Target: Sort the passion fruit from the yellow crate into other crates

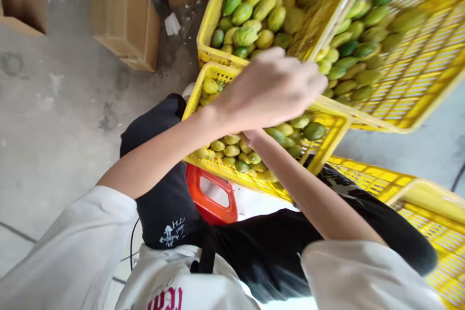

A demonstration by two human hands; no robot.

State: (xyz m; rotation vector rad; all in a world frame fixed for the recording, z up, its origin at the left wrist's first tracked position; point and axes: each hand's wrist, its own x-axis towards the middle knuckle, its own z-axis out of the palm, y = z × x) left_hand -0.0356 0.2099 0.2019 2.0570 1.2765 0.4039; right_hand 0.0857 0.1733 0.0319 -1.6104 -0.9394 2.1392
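Note:
My left hand (274,88) is over the yellow crate (332,143) between my knees, its blurred fingers curled in near the rims of the farther crates. Whatever it may hold is hidden. Beneath it, my right hand (251,136) reaches into the same crate; only the wrist area shows and its fingers are covered. Small oval green and yellow fruits (231,150), like lemons, fill much of this crate. Beyond it, a second yellow crate (204,34) holds longer green-yellow fruits (267,7). A third yellow crate (417,92), at right, has greener fruits (363,53) along one side.
Cardboard boxes (121,14) stand on the grey floor (69,101) at upper left. An orange-red plastic piece (212,198) is between my legs, under the near crate's edge. Another yellow crate (417,203) sits at lower right, beside my leg. A white scrap (172,24) lies near the boxes.

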